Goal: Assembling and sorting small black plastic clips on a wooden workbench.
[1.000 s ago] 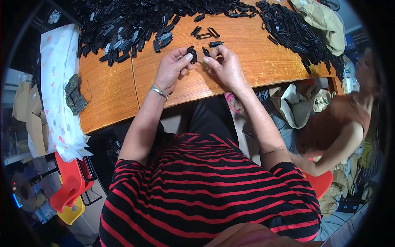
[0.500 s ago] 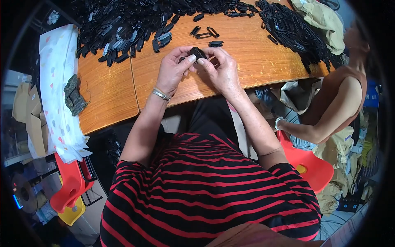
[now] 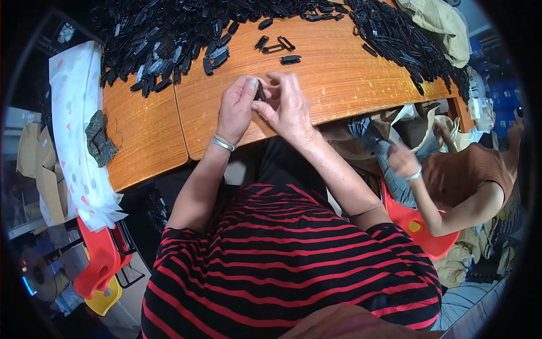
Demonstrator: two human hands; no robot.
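Observation:
A small black plastic piece [image 3: 260, 91], seen edge-on, stands in the grip of my left hand [image 3: 235, 111], whose thumb presses on its upper part. The left fingers behind it are partly hidden. My right hand [image 3: 289, 108] is close on its right side, fingers apart and slightly blurred, thumb reaching toward the lower end of the piece. Whether the right fingertips touch it is unclear. Just beyond my hands lie a black closed piece [image 3: 291, 59], an oblong black frame [image 3: 286, 43] and a couple of similar black parts [image 3: 262, 42] on the wooden table [image 3: 333, 73].
A big heap of black pieces [image 3: 152, 34] covers the far left, and another pile [image 3: 395, 48] the far right. At the left edge are patterned sheeting [image 3: 73, 130] and a dark knitted item [image 3: 100, 138]. A person [image 3: 471, 175] sits on a red chair [image 3: 435, 237] at the right.
The black piece has turned edge-on, and my right fingers have lifted and spread from it. My hands moved slightly left and nearer. The person at the right leaned back and raised a hand.

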